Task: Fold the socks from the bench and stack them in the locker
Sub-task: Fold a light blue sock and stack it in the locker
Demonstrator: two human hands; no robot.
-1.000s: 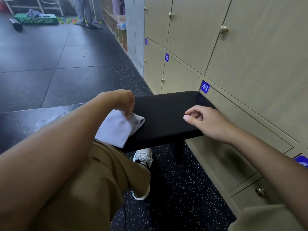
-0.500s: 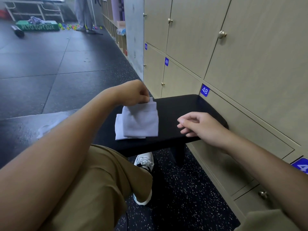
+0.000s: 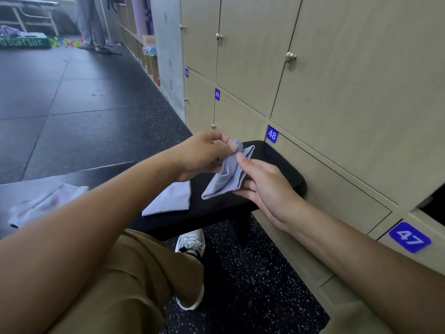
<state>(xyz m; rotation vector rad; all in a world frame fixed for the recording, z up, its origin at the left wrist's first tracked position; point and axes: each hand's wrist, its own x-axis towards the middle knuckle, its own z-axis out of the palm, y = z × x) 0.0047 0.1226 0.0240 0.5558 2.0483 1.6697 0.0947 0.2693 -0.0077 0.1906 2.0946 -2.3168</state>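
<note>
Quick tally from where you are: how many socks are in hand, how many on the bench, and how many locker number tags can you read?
Socks in hand: 1
Socks on bench: 2
Readable locker number tags: 3 (49, 48, 47)
Total: 6

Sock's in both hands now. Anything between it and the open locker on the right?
Nothing visible stands in the way. The sock is held above the bench by the left hand and right hand. The dark locker opening sits at the right edge; its inside is mostly out of frame.
</note>
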